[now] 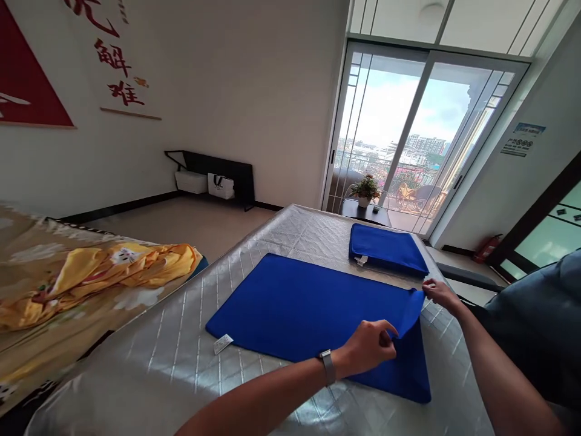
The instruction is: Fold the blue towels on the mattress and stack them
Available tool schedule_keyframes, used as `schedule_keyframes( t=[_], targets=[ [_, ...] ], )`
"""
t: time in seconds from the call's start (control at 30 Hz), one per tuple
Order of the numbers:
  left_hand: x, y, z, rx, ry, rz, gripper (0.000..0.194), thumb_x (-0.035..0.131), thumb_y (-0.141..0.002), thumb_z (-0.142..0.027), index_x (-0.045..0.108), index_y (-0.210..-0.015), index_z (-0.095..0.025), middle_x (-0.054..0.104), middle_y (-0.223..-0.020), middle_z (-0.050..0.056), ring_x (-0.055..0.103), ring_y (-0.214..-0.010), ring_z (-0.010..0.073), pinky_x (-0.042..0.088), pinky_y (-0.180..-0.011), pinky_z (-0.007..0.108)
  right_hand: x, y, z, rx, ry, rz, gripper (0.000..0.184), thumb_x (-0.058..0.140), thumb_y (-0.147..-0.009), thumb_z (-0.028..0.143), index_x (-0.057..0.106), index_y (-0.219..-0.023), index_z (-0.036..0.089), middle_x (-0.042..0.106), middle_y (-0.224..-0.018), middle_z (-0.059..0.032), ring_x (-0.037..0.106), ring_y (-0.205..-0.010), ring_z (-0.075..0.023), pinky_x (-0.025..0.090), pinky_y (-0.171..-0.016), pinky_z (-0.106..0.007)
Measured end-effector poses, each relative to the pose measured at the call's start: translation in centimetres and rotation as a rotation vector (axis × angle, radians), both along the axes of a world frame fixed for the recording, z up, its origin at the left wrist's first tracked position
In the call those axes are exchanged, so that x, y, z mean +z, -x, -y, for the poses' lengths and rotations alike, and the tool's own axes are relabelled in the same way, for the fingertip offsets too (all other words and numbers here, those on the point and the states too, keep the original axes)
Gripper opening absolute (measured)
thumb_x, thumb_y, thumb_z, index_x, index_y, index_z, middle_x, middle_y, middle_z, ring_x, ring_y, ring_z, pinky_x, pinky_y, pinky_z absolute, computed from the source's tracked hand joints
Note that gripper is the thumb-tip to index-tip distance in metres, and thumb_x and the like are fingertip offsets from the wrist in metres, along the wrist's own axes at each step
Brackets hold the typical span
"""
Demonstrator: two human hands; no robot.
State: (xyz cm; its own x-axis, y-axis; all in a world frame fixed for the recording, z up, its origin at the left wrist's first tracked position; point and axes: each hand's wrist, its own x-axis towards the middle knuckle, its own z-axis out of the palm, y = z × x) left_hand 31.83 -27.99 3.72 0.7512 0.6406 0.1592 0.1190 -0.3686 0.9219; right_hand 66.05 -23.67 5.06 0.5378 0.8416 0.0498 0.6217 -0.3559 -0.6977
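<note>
A blue pillowcase [290, 303] lies flat on the silver mattress [172, 339], a white label sticking out at its near left corner. At its right end a layer of the cloth is raised between my two hands. My left hand [367, 350], with a watch on the wrist, pinches the near edge of this raised layer. My right hand [439, 293] has its fingers closed on the far corner of the same layer. Beyond the pillowcase, a folded blue cloth [385, 248] with a white tag lies near the mattress's far right edge.
On the left stands a bed with a patterned cover [27, 272] and a crumpled yellow cloth [131, 266]. A low black shelf [240, 181] holds a white bag [221, 186]. A potted plant [365, 189] sits by the glass door. Dark fabric [540, 321] is at the right.
</note>
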Motion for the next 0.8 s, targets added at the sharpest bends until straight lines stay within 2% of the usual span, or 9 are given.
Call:
schedule_keyframes(
  t=[0.1,0.2,0.3,0.43,0.57,0.67,0.8],
  targets=[
    [0.8,4.0,-0.5,0.060,0.059,0.012,0.022,0.064,-0.074,-0.021,0.073,-0.093,-0.015,0.071,-0.075,0.000,0.064,-0.069,0.0140,0.047,-0.062,0.023,2.4,3.9,-2.2,0.138,-0.035,-0.162,0.013,0.063,-0.080,0.032,0.065,-0.083,0.019,0.061,-0.055,0.0017,0.058,-0.050,-0.0127,0.044,-0.046,-0.022],
    [1.9,8.6,-0.7,0.118,0.144,0.040,0.016,0.063,-0.072,-0.023,0.068,-0.085,-0.017,0.067,-0.068,-0.002,0.062,-0.063,0.0132,0.046,-0.058,0.023,4.5,8.8,-4.9,0.293,-0.078,-0.290,0.019,0.064,-0.082,0.034,0.070,-0.089,0.017,0.070,-0.069,-0.0028,0.066,-0.063,-0.0138,0.056,-0.062,-0.025],
    [3.1,13.6,-0.6,0.206,0.267,0.095,0.016,0.061,-0.070,-0.025,0.061,-0.085,-0.019,0.065,-0.063,-0.005,0.063,-0.058,0.0144,0.049,-0.056,0.025,5.6,14.9,-8.0,0.442,-0.120,-0.367,0.023,0.068,-0.082,0.037,0.074,-0.093,0.017,0.076,-0.086,-0.0073,0.072,-0.079,-0.0176,0.060,-0.076,-0.031],
    [4.1,19.8,-0.2,0.370,0.313,0.134,0.013,0.061,-0.074,-0.033,0.054,-0.077,-0.022,0.061,-0.060,-0.006,0.065,-0.058,0.0163,0.052,-0.060,0.028,5.4,23.9,-12.6,0.602,-0.163,-0.357,0.024,0.071,-0.082,0.035,0.075,-0.099,0.018,0.077,-0.088,-0.0065,0.073,-0.085,-0.0197,0.060,-0.082,-0.035],
    [3.8,25.1,0.0,0.549,0.243,0.132,0.024,0.058,-0.082,-0.044,0.052,-0.074,-0.023,0.060,-0.062,-0.005,0.065,-0.061,0.0171,0.051,-0.063,0.029,4.6,32.4,-17.2,0.696,-0.194,-0.226,0.022,0.065,-0.085,0.031,0.075,-0.100,0.019,0.076,-0.086,-0.0042,0.071,-0.081,-0.0185,0.058,-0.082,-0.035],
    [3.3,28.5,-0.1,0.680,0.134,0.064,0.027,0.054,-0.087,-0.049,0.052,-0.075,-0.024,0.059,-0.063,-0.005,0.063,-0.063,0.0172,0.049,-0.063,0.028,4.0,37.8,-19.8,0.734,-0.223,-0.092,0.022,0.063,-0.087,0.027,0.077,-0.103,0.022,0.076,-0.100,-0.0051,0.068,-0.086,-0.0178,0.054,-0.090,-0.035],
    [2.5,31.9,-0.9,0.896,-0.101,-0.156,0.030,0.046,-0.091,-0.049,0.050,-0.074,-0.025,0.057,-0.063,-0.004,0.059,-0.062,0.0174,0.045,-0.062,0.029,2.5,43.5,-22.1,0.776,-0.215,0.054,0.023,0.061,-0.088,0.022,0.077,-0.105,0.020,0.070,-0.115,-0.0082,0.065,-0.092,-0.0176,0.048,-0.095,-0.033]
  ],
)
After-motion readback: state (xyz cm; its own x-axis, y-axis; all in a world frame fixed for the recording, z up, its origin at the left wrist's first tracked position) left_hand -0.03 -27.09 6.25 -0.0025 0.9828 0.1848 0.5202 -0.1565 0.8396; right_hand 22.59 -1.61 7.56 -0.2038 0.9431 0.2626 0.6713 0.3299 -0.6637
